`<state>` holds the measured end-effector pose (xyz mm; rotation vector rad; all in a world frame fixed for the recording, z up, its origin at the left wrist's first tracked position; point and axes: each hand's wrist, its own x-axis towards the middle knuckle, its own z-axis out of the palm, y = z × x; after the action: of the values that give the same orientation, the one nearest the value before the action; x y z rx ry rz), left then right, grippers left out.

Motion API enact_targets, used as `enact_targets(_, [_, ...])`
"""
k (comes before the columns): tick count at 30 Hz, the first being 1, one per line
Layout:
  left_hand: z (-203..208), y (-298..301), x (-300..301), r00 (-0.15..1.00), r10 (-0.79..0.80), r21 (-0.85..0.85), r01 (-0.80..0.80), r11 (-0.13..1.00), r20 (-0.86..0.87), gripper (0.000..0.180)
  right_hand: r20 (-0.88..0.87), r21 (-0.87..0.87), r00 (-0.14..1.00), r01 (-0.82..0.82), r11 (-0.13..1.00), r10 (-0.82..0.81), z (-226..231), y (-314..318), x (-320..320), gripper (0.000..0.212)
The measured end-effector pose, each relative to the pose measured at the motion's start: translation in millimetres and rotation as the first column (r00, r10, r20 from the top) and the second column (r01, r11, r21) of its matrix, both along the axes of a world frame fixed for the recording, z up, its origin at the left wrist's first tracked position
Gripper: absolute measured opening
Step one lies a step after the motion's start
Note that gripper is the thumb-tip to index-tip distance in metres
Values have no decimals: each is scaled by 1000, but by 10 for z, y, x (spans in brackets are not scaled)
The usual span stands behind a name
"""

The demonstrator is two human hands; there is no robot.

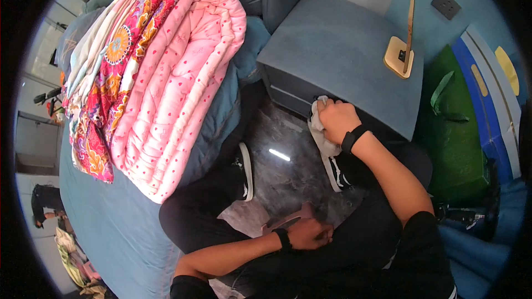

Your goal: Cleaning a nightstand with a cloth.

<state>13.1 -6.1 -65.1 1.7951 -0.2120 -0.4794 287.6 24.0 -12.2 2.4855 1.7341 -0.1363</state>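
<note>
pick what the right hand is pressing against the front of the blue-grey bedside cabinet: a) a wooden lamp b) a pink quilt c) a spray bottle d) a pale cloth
d: the right hand grips a crumpled pale cloth against the dark front edge of the bedside cabinet; the pink quilt lies on the bed and the wooden lamp stands on top.

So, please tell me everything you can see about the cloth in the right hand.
The cloth is pale grey-white, soft and crumpled, as it looks a thin rag. The right hand grips its upper part in a closed fist and presses it against the dark front of the grey-blue bedside cabinet, just under the top edge. The loose lower end hangs down below the wrist, above the dark glossy floor. Its full shape is hidden.
</note>
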Motion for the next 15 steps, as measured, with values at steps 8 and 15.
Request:
enact_targets(8, [-31, -38, -12, 999, 42, -37, -41, 998, 15, 19, -168, -7, 985, 44, 999, -45, -114, 43, 91, 54])
enact_targets(15, [-44, -40, -2, 994, 48, 28, -51, 998, 102, 17, -152, 35, 988, 3, 999, 2, -183, -3, -67, 49])
